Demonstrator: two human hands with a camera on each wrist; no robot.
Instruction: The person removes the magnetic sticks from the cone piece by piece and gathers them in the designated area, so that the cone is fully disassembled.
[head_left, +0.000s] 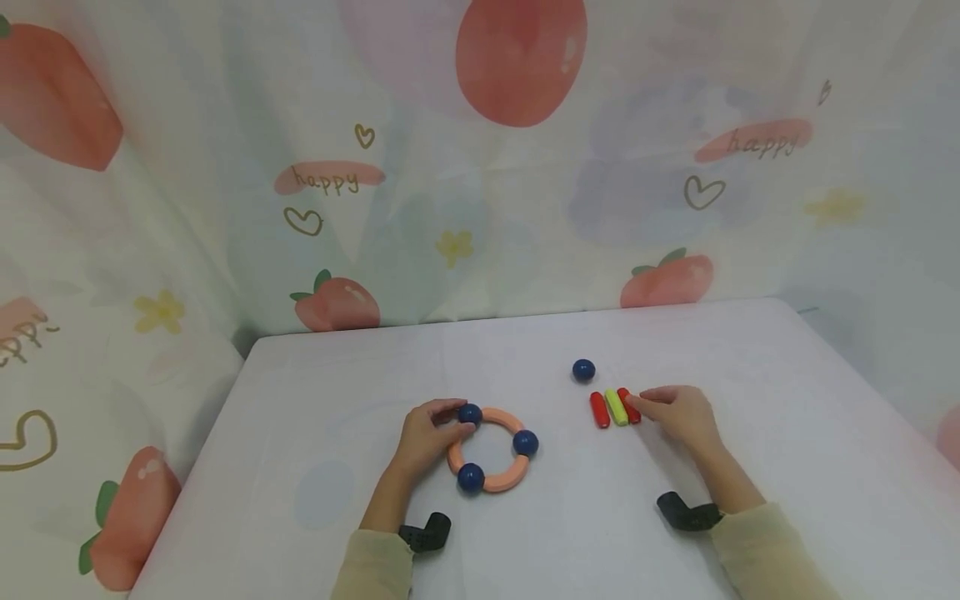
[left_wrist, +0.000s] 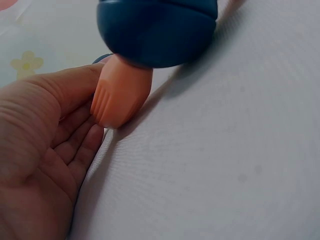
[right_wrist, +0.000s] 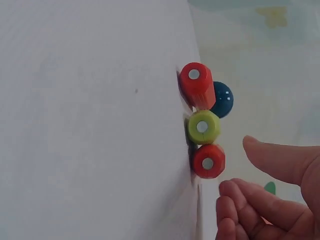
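Three sticks (head_left: pixel 615 407) lie beside right hand (head_left: pixel 678 414), ball (head_left: pixel 583 370) behind.

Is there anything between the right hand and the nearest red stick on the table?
Nothing visible. The right hand is right beside the nearest red stick, fingertips next to it. The green stick, the other red stick and the loose ball lie beyond it.
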